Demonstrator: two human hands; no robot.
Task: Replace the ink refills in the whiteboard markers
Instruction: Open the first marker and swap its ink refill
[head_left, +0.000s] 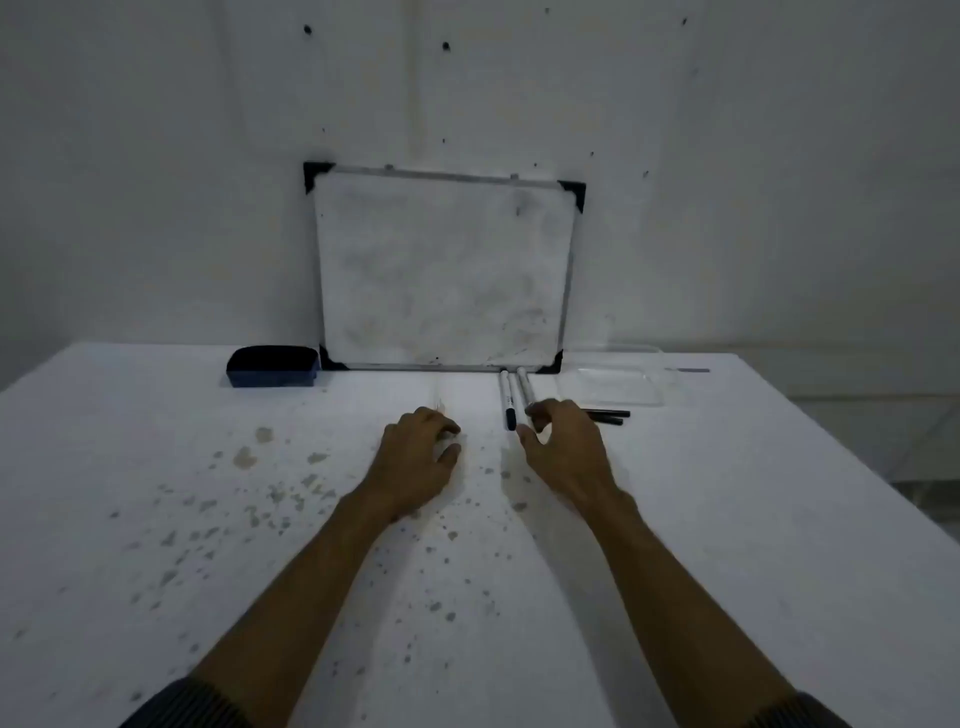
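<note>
Two white whiteboard markers (508, 397) with black caps lie side by side on the table, just in front of the small whiteboard (444, 270). My right hand (563, 447) hovers right over their near ends, fingers apart and curled, holding nothing. Thin black refills (608, 417) lie just beyond my right hand, partly hidden by it. My left hand (421, 457) rests palm down on the table to the left of the markers, fingers loosely bent, with nothing in it.
A dark blue eraser (272, 366) sits at the back left beside the whiteboard. A clear plastic case (613, 387) lies at the back right. The white table cover (208, 519) is speckled with grey stains. The table's right edge falls away at the far right.
</note>
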